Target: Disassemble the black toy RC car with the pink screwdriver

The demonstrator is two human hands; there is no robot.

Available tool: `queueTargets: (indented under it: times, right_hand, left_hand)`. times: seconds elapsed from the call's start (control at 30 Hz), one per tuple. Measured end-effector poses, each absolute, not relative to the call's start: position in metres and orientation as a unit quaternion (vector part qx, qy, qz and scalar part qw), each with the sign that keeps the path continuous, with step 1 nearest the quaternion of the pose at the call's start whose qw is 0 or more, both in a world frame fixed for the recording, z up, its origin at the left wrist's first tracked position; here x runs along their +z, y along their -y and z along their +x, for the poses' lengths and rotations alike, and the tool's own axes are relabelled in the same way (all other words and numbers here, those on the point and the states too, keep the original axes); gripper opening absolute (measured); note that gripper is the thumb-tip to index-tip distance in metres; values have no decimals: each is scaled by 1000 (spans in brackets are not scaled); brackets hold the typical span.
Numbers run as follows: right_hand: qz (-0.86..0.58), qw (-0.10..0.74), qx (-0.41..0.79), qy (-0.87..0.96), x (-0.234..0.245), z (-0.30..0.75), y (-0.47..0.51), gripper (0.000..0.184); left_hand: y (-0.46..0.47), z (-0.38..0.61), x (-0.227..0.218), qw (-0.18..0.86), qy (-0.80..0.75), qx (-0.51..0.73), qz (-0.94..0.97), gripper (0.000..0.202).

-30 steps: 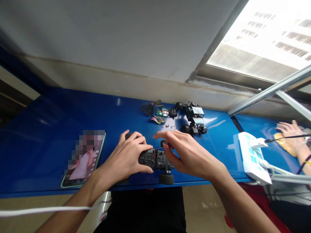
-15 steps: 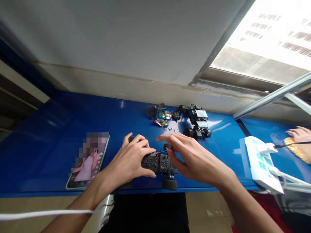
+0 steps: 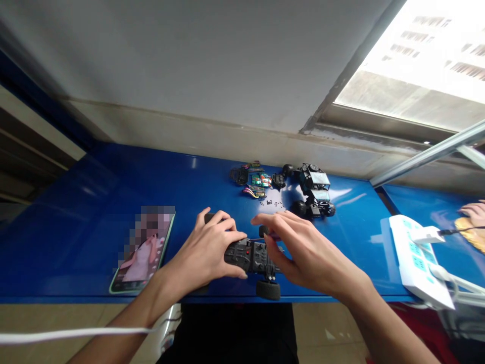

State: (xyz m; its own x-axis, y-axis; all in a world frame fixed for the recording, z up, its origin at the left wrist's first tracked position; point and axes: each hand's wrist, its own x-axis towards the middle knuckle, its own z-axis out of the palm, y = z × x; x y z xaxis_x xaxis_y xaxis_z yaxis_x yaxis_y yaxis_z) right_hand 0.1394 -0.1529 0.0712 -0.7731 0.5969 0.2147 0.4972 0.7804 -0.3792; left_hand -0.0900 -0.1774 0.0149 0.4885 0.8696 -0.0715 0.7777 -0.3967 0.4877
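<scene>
A black toy car chassis lies near the front edge of the blue table, with wheels showing at its right end. My left hand is wrapped over its left end, thumb on the near side and fingers on the far side, covering much of that part. In the fingers of my right hand is a slim screwdriver. Its thin shaft points left across the far side of the chassis, and its handle is mostly hidden by the hand. The tip meets the chassis close to my left fingertips.
Beyond my hands lie colourful toy car body parts, several tiny black parts and another toy car. A phone lies at left. At right are a white power strip, a metal frame bar and another person's hand.
The whole view has shifted slightly, so things appear a little further right. Both hands keep their places at the chassis, and the screwdriver stays at its far side.
</scene>
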Motion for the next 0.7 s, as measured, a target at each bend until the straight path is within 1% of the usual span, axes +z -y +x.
queueTargets:
  times: [0.07, 0.1, 0.17, 0.23, 0.27, 0.37, 0.4, 0.43, 0.47, 0.53, 0.57, 0.63, 0.7]
  right_hand:
    - [-294, 165, 124, 933, 69, 141, 153, 18]
    - [-296, 161, 107, 935, 68, 142, 153, 16]
    - [-303, 155, 87, 936, 67, 143, 153, 19]
    - [-305, 156, 91, 935, 66, 143, 153, 20]
    - [-305, 157, 101, 934, 67, 142, 153, 23]
    - [-304, 165, 142, 928, 70, 139, 153, 43]
    - [-305, 166, 149, 926, 71, 138, 153, 46]
    - [-308, 167, 147, 925, 71, 138, 153, 45]
    - [-312, 164, 136, 926, 72, 137, 152, 41]
    - [-322, 154, 96, 929, 72, 137, 152, 26]
    - [-324, 150, 79, 931, 71, 137, 152, 22]
    - [-320, 151, 69, 933, 69, 138, 152, 21]
    - [-314, 169, 87, 930, 67, 139, 153, 20]
  left_hand:
    - [178, -90, 15, 237, -496, 96, 830, 58]
    - [178, -90, 15, 237, -496, 95, 830, 58]
    - [178, -91, 14, 235, -494, 95, 831, 59]
    - [179, -91, 14, 231, -493, 96, 833, 60]
    - [179, -91, 14, 228, -493, 97, 834, 61]
    - [180, -91, 14, 225, -495, 99, 833, 60]
    - [180, -90, 14, 224, -496, 100, 833, 60]
    - [180, -90, 14, 224, -496, 100, 833, 59]
    - [180, -90, 14, 224, -495, 100, 834, 59]
    - [180, -90, 15, 223, -494, 100, 835, 57]
    - [180, -91, 15, 222, -494, 98, 835, 57]
    - [180, -92, 14, 222, -494, 96, 835, 59]
    - [181, -93, 13, 226, -492, 96, 835, 65]
